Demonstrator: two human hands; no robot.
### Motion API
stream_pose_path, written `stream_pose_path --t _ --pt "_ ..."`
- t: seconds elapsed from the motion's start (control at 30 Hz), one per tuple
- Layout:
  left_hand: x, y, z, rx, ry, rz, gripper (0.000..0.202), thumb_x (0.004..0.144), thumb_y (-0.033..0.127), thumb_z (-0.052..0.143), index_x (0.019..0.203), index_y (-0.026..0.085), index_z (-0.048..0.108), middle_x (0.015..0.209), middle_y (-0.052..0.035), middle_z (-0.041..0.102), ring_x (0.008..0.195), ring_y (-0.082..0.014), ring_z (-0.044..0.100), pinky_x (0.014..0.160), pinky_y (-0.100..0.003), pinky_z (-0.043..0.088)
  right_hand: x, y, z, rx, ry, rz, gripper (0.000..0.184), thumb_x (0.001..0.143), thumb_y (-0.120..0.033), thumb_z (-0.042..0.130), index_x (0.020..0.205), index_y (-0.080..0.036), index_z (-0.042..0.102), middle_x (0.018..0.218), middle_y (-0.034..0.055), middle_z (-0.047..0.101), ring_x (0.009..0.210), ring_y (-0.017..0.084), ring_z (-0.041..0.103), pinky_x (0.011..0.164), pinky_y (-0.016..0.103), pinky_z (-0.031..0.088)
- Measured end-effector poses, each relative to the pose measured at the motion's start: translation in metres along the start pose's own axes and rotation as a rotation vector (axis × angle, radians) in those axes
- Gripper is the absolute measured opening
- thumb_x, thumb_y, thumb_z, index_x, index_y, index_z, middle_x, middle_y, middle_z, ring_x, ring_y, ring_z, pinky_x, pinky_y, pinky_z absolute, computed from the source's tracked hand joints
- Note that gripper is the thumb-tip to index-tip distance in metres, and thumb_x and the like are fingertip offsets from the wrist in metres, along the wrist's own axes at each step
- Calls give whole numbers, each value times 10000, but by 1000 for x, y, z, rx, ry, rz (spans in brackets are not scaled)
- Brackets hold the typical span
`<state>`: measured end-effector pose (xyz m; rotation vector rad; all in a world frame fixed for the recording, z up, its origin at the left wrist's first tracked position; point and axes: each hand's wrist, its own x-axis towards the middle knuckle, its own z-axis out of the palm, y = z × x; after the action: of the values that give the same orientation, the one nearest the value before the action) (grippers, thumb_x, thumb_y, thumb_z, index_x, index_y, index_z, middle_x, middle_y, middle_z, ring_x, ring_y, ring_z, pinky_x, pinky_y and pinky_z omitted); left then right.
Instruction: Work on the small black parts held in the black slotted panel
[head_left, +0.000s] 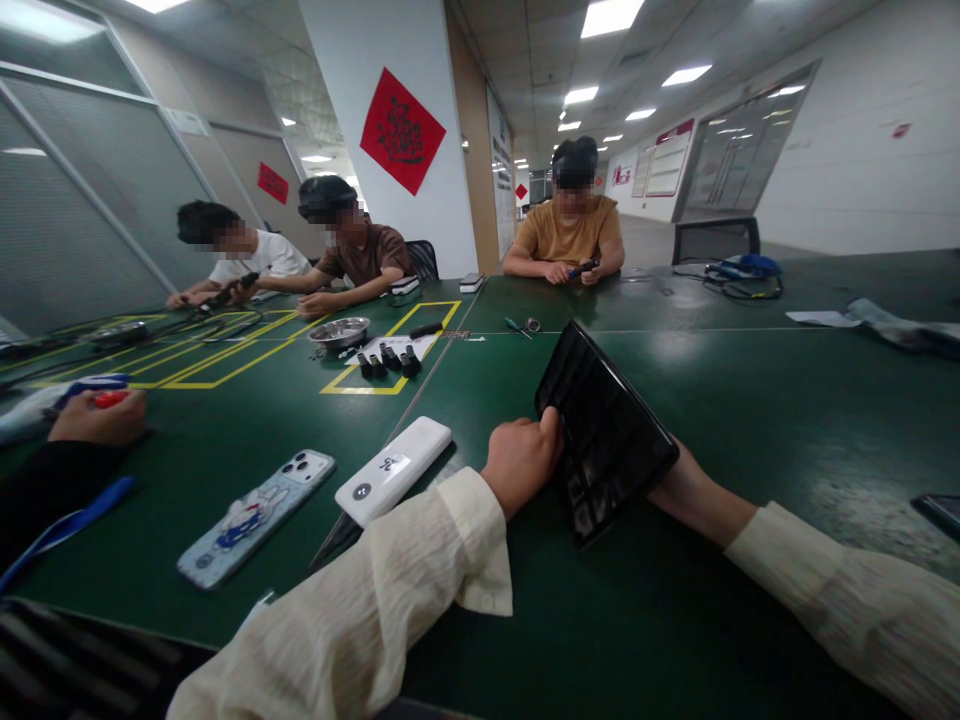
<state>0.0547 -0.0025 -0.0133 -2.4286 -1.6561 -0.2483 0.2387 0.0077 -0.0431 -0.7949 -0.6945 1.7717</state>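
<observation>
A flat, glossy black rectangular panel, tablet-like in shape, is tilted up above the green table. A grid of darker and lighter patches shows on its face; whether these are reflections or parts of it, I cannot tell. My left hand is closed at the panel's left side, its thumb against the face. From behind, my right hand holds the right edge, most of its fingers hidden. To the left of my left hand lie a white power bank and a phone in a patterned case.
Black cylindrical parts stand on white paper near a metal bowl. A co-worker's hand holds something red at left. Several people sit across the table. Small tools lie ahead; a dark device rests at right.
</observation>
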Motion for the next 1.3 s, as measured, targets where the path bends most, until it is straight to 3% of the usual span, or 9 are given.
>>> stream_pose_path --t 0.37,0.6,0.7,0.83,1.13,1.3 --pt "-3 -3 10 -102 24 -15 352 929 359 174 1020 165 453 675 -60 617 600 -186 581 513 -256 343 4 2 -5 -11 -18 -8 191 773 -243 532 923 -251 650 969 15 692 910 187 629 762 307 532" --pt "2 -10 16 -424 3 -25 281 928 371 205 921 208 433 687 -4 583 611 -150 570 547 -233 343 3 0 -3 -23 12 25 192 767 -249 520 915 -256 643 926 18 697 890 196 636 740 318 536" --pt "3 -13 17 -511 -9 -15 244 919 346 224 915 205 423 705 -5 572 643 -157 571 589 -241 364 0 -2 1 -19 45 56 179 778 -240 492 875 -264 641 811 -5 697 767 178 648 672 296 543" --pt "2 -13 16 -531 -23 -3 193 894 293 258 933 196 419 714 -9 566 664 -169 567 612 -254 371 -5 -5 7 -5 68 69 180 788 -231 475 856 -271 636 731 -23 685 647 158 629 608 277 534" --pt "3 -12 14 -566 -37 -21 214 896 309 268 896 197 450 772 -12 587 704 -154 571 652 -247 397 -5 -4 6 17 49 60 155 762 -226 510 850 -259 633 745 -9 687 665 173 631 633 306 533" --pt "4 -12 14 -577 -43 -18 231 895 312 263 901 191 459 763 -18 585 702 -159 578 654 -254 403 -7 -6 8 4 52 73 157 772 -219 499 857 -266 622 720 -18 675 615 153 607 544 258 503"
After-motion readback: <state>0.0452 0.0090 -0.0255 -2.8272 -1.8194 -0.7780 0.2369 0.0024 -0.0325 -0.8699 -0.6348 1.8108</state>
